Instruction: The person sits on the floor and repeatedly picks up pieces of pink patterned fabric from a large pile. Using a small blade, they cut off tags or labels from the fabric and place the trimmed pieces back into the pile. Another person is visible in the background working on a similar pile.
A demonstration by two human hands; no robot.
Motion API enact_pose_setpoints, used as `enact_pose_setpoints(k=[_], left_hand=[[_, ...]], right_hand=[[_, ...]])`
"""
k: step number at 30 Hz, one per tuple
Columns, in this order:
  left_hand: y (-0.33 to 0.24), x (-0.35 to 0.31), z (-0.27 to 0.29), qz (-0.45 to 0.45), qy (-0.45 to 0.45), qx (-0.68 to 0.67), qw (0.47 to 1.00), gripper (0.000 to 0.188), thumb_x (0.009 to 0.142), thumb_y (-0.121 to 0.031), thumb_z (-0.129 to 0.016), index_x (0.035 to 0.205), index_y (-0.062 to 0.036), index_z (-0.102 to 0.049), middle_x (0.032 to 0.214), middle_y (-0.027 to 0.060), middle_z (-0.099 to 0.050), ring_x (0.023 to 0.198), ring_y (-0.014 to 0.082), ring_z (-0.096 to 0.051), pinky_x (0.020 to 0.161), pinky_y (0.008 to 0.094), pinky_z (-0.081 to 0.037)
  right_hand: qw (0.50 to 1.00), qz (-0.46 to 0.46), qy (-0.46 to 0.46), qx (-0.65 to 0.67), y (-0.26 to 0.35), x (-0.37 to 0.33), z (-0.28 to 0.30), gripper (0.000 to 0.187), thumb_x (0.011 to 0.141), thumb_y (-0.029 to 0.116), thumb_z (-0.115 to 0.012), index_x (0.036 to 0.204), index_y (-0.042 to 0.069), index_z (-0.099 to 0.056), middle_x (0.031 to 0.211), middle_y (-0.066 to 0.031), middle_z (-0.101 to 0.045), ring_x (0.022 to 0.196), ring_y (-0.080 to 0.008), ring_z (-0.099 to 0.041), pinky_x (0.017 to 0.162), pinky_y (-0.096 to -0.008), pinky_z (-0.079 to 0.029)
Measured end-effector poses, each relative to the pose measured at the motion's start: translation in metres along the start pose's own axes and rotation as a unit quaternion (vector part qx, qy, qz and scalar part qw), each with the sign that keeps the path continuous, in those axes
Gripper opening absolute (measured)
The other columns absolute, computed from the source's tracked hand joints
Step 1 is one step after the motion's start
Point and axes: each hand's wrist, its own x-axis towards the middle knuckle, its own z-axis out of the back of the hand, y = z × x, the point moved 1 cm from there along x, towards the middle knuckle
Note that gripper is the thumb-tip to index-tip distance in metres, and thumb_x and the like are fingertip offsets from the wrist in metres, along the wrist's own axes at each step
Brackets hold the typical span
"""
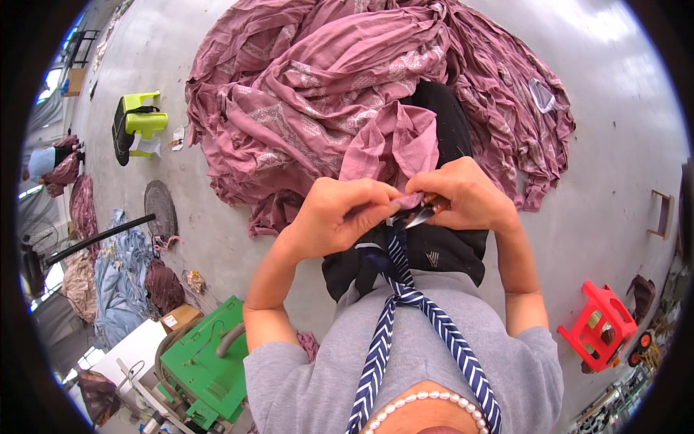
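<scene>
A large heap of dusty-pink cloth (311, 108) with pale silvery patterning lies in front of me, part of it over my dark-trousered legs. My left hand (343, 215) is closed, pinching a gathered edge of this cloth between thumb and forefinger. Close beside it, my right hand (466, 195) grips small metal thread snips (419, 215), their blades pointing toward my left hand. The right fingertips also meet the bunched cloth edge. A raised fold of cloth stands just beyond both hands. Fingers hide part of the snips' handles.
A navy-and-white striped strap (394, 289) hangs from my neck below the hands. At left are a lime-green stool (144, 119), pale-blue cloth (119, 278) and a green machine table (206, 362). A red stool (598, 325) stands at right on the grey floor (607, 145).
</scene>
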Motion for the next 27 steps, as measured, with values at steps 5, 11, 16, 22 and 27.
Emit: enact_pose_setpoints(k=[5,11,16,22,27], left_hand=[[-0.008,-0.003,-0.004,-0.115,0.094,0.162,0.976,0.015,0.072,-0.012,-0.075,0.082,-0.0066,-0.064,0.068,0.0072,-0.062,0.054,0.0217,-0.059,0.048,0.0297,-0.044],[-0.011,-0.027,0.011,-0.101,0.094,0.253,0.958,0.017,0.068,-0.015,-0.077,0.078,-0.0080,-0.064,0.059,0.0028,-0.055,0.047,0.0206,-0.053,0.044,0.0314,-0.039],[-0.009,-0.051,0.031,-0.019,0.150,0.445,0.883,0.013,0.071,-0.018,-0.068,0.077,-0.0092,-0.061,0.071,0.0001,-0.058,0.072,0.0157,-0.058,0.070,0.0349,-0.047],[-0.017,-0.048,0.038,-0.126,0.063,0.541,0.829,0.013,0.064,-0.011,-0.059,0.076,-0.0054,-0.059,0.076,0.0023,-0.055,0.080,0.0174,-0.057,0.100,0.0483,-0.041],[-0.023,-0.056,0.046,-0.098,0.031,0.528,0.843,0.015,0.062,-0.011,-0.065,0.073,-0.0051,-0.058,0.070,0.0026,-0.054,0.074,0.0178,-0.058,0.098,0.0500,-0.041]], right_hand=[[0.986,0.031,0.146,-0.071,0.014,0.004,0.005,0.026,0.065,0.015,-0.068,0.088,0.010,-0.057,0.058,-0.0093,-0.056,0.056,-0.0310,-0.058,0.050,-0.0387,-0.043],[0.920,-0.098,0.131,-0.357,-0.023,-0.026,0.029,0.017,0.066,0.012,-0.065,0.077,0.010,-0.053,0.054,-0.0093,-0.054,0.055,-0.0306,-0.057,0.048,-0.0412,-0.040],[0.890,-0.007,-0.007,-0.456,-0.032,-0.058,0.042,0.007,0.070,0.012,-0.058,0.075,0.014,-0.054,0.061,-0.0033,-0.046,0.054,-0.0204,-0.052,0.050,-0.0337,-0.038],[0.867,0.035,-0.093,-0.488,-0.038,-0.075,0.030,0.006,0.070,0.015,-0.058,0.072,0.018,-0.053,0.062,-0.0001,-0.037,0.054,-0.0154,-0.044,0.051,-0.0302,-0.034],[0.914,0.062,-0.105,-0.387,-0.032,-0.086,0.007,0.010,0.065,0.015,-0.060,0.067,0.018,-0.051,0.064,0.0004,-0.042,0.055,-0.0162,-0.046,0.052,-0.0299,-0.034]])
